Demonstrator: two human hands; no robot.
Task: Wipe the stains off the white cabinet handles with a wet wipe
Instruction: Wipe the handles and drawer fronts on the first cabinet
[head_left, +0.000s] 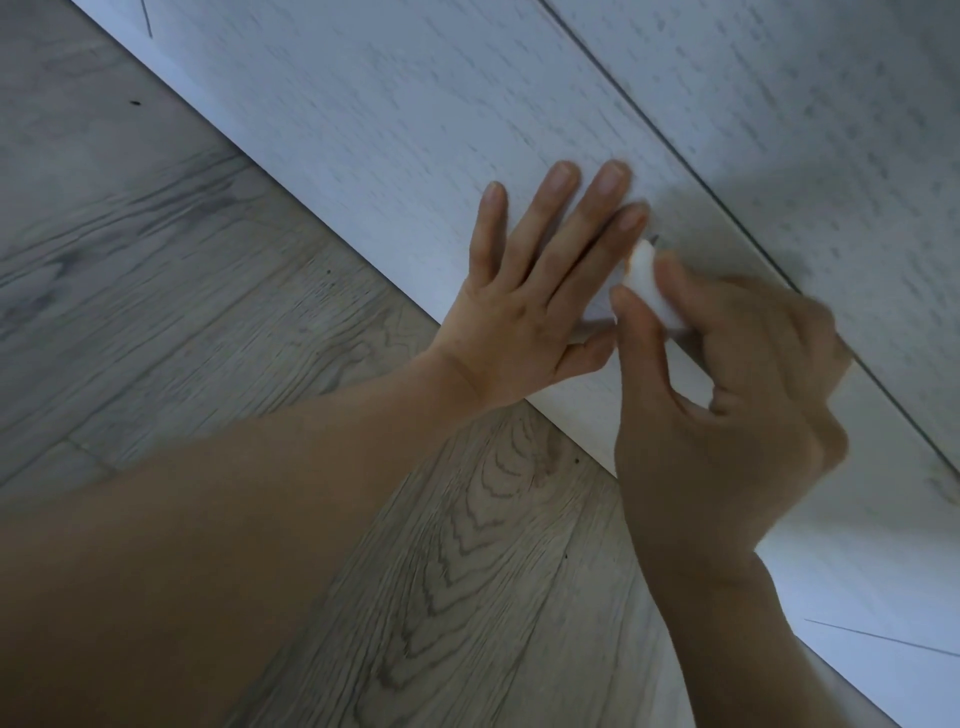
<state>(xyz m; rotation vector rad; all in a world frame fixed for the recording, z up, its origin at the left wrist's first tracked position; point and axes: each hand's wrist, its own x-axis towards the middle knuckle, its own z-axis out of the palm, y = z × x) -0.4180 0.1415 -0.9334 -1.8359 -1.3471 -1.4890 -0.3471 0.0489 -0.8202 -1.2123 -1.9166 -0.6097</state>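
Observation:
My left hand (530, 291) lies flat with straight, spread fingers on the white wood-grain cabinet door (395, 114). Right beside it, my right hand (727, 395) pinches a folded white wet wipe (652, 286) between thumb and fingers and holds it against the door by my left index finger. A small dark tip shows just above the wipe; the handle itself is mostly hidden under the wipe and my right hand.
A dark seam (691, 166) runs diagonally between this door and the neighbouring white door (810, 104). Grey wood-look floor (182, 291) fills the left and bottom, meeting the cabinet's lower edge. My bare forearms cross the lower half of the view.

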